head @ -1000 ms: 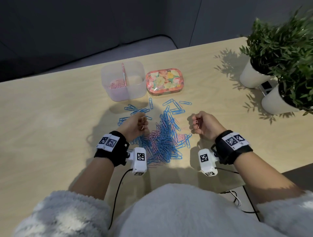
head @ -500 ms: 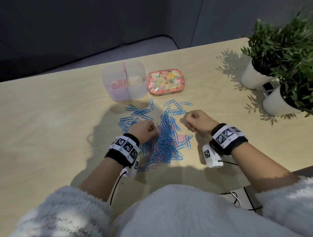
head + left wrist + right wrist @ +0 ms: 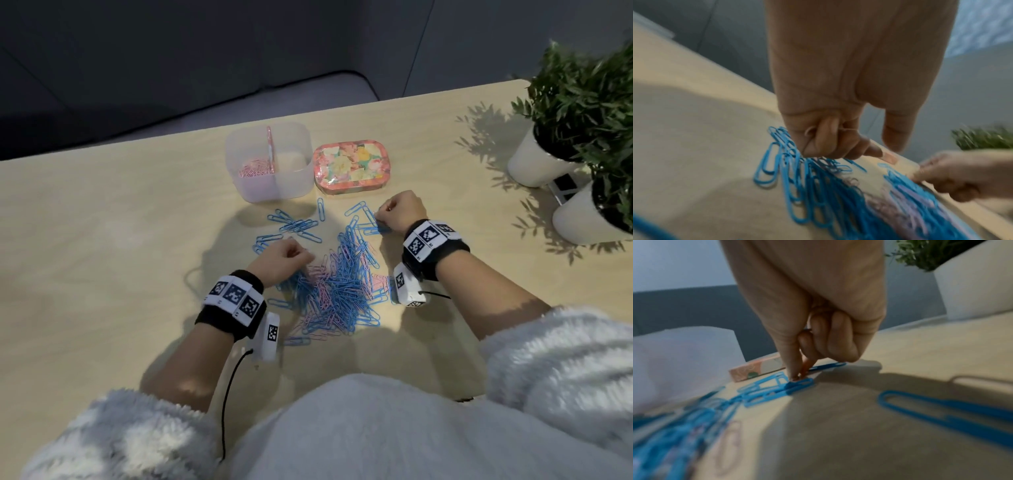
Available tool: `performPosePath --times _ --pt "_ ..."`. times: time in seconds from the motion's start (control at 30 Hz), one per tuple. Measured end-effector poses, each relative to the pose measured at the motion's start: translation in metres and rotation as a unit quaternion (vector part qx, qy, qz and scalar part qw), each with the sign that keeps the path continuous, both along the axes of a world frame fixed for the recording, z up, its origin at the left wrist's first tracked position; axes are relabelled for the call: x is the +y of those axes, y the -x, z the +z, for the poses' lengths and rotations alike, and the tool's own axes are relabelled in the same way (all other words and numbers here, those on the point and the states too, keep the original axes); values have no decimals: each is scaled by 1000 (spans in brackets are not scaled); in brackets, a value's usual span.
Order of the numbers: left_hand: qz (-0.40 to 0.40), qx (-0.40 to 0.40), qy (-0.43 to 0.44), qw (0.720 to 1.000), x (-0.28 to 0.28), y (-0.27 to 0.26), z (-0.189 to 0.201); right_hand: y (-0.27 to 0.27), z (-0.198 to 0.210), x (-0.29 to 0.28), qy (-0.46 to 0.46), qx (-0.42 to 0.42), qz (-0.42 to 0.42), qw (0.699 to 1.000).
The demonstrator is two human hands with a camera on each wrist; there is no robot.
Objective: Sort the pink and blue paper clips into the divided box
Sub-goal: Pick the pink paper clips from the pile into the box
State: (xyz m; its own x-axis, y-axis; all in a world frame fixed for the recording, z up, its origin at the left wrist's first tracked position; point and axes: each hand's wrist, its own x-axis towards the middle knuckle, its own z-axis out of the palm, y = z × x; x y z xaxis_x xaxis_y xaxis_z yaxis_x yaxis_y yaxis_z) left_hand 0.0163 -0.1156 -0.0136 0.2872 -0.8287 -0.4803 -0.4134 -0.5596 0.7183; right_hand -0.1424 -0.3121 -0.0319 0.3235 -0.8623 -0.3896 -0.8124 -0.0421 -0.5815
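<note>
The table (image 3: 102,222) was the biggest thing; near its far edge sat the divided box (image 3: 239,164), with pink clips in its left part and, as far as the head view showed, nothing in its right part; a flowery tin (image 3: 351,164) stood just beside the box on its right; two potted plants (image 3: 582,113) stood at the far right corner.

In the middle of the table, nearer the front edge, lay the big pile of clips (image 3: 335,291), mostly blue with pink ones mixed in; loose blue clips (image 3: 298,226) lay between the pile and the box.

The left hand (image 3: 281,258) was at the left side of the pile; its fingers were curled in, with what looked like a thin pinkish clip tucked inside, and its first finger pointed down at the pile; the right hand (image 3: 400,210) was at the far right side of the pile; its thumb and first finger were pinching at a blue clip (image 3: 799,383), with something pinkish held between them, and the other fingers were curled tight.

What could go wrong, I think: the clips lay hooked over each other, so lifting one might drag others along; a blue one could ride with a pink one into the wrong part of the box; clips already tucked in a hand could slip out while the fingers pinched a new one.
</note>
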Motion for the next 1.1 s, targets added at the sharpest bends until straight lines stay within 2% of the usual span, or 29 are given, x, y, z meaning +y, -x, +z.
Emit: performPosePath --times 0.13,0.3,0.37,0.47,0.6,0.67,0.7,0.77,0.83,0.87,0.93,1.0,1.03,1.1 --pt "-108 -145 -13 983 4 10 -8 -5 2 6 -34 43 29 998" --pt "-175 -239 2 955 5 17 -6 1 6 16 49 117 64 990" --pt "-179 -235 -2 955 6 16 -5 0 6 20 47 132 70 988" --pt "-130 -156 5 979 7 10 -3 2 4 22 11 124 63 990" --pt "-42 -46 24 998 9 -3 1 15 1 17 -32 44 47 997" --pt "-8 1 34 999 12 -10 2 19 3 19 -55 -45 7 997" --pt "13 18 34 999 13 -14 0 19 4 22 -102 -127 -23 986" --pt "49 33 39 997 15 -19 -3 14 11 30 -230 -285 -84 927" --pt "74 42 54 995 16 -20 -3 5 17 40 -297 -352 -111 881" --pt "82 51 62 993 17 -20 -2 0 20 46 -311 -359 -102 874" --pt "88 74 82 990 18 -18 1 -9 20 59 -313 -324 -48 892" --pt "91 89 88 988 20 -17 0 -17 17 70 -240 -234 86 938" --pt "94 91 87 987 21 -18 -2 -19 16 75 -179 -178 175 952" --pt "113 105 79 985 24 -17 -5 -25 15 86 -60 -71 329 940"
